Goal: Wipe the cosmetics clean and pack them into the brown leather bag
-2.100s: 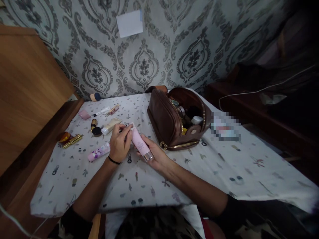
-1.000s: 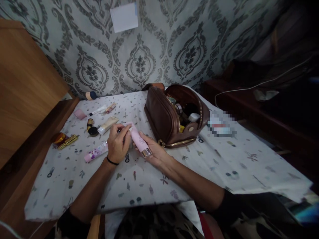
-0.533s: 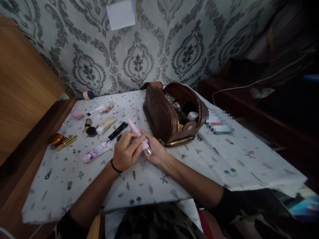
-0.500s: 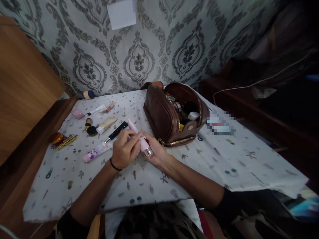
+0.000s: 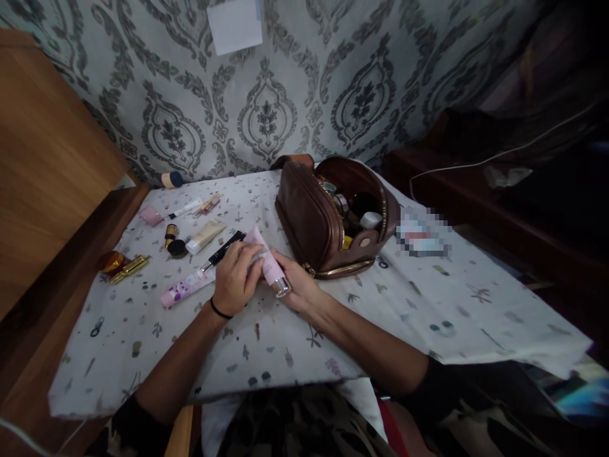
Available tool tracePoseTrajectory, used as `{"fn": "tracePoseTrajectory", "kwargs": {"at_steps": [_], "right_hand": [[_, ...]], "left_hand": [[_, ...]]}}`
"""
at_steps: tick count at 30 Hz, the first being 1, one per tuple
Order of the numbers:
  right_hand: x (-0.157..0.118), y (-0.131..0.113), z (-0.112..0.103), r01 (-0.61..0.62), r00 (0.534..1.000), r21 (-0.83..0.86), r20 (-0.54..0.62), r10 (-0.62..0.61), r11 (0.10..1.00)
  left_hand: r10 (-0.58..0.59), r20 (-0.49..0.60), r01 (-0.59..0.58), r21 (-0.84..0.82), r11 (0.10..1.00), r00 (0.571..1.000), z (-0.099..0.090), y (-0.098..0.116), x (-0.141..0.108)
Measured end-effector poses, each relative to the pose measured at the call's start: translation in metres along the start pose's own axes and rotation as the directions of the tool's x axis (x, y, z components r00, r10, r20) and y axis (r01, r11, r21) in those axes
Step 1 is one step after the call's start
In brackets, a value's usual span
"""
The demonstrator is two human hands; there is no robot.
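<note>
A pink tube (image 5: 272,268) with a silver cap is tilted between both hands, its cap towards me. My right hand (image 5: 297,282) is closed round it from the right and below. My left hand (image 5: 236,276), with a black band on the wrist, has its fingers pressed on the tube's upper part; something small and greyish shows beneath them. Just right of the hands stands an open brown leather bag (image 5: 311,222) with a white-lidded jar (image 5: 370,220) and other items inside. A white and purple tube (image 5: 183,290) and a black tube (image 5: 227,247) lie left of my left hand.
On the patterned cloth (image 5: 266,355), further left, are a beige tube (image 5: 206,236), a black round lid (image 5: 177,248), a gold tube (image 5: 129,269), an amber jar (image 5: 111,261) and a pink item (image 5: 151,216). A blurred packet (image 5: 421,235) lies right of the bag.
The pink tube has turned slightly, so more of its side shows. My left hand's fingers have shifted along it. The view has moved slightly.
</note>
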State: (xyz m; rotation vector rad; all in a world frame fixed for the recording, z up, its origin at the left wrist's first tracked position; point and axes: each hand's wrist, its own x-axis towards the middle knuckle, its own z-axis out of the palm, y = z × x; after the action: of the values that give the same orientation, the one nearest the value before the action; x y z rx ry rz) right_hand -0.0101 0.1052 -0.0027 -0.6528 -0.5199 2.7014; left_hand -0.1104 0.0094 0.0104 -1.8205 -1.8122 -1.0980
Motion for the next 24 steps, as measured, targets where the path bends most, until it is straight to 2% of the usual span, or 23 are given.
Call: {"fn": "tracePoseTrajectory", "kwargs": {"at_steps": [5, 9, 12, 16, 19, 24], "right_hand": [[0.0, -0.009, 0.0, -0.049, 0.999, 0.04, 0.019, 0.048, 0.998], [-0.005, -0.009, 0.004, -0.102, 0.994, 0.028, 0.042, 0.1, 0.994], [-0.007, -0.005, 0.004, -0.077, 0.996, 0.013, 0.055, 0.077, 0.997], [-0.008, 0.003, 0.002, -0.049, 0.996, -0.091, 0.068, 0.056, 0.995], [-0.01, 0.005, 0.002, -0.02, 0.994, -0.176, 0.099, 0.037, 0.984], [-0.009, 0.006, 0.005, 0.055, 0.995, -0.13, 0.09, -0.044, 0.99]], "left_hand": [[0.21, 0.016, -0.209, -0.066, 0.976, 0.978, 0.001, 0.02, -0.003], [0.253, 0.015, -0.253, -0.025, 0.967, 0.967, 0.0, 0.023, -0.003], [0.16, -0.021, -0.158, 0.057, 0.986, 0.987, -0.003, 0.012, 0.0], [-0.068, -0.111, 0.081, 0.119, 0.99, 0.991, -0.009, -0.012, 0.005], [-0.229, -0.167, 0.235, 0.02, 0.972, 0.959, -0.007, -0.023, 0.005], [-0.414, -0.088, 0.387, -0.222, 0.895, 0.906, 0.003, -0.017, 0.003]]}}
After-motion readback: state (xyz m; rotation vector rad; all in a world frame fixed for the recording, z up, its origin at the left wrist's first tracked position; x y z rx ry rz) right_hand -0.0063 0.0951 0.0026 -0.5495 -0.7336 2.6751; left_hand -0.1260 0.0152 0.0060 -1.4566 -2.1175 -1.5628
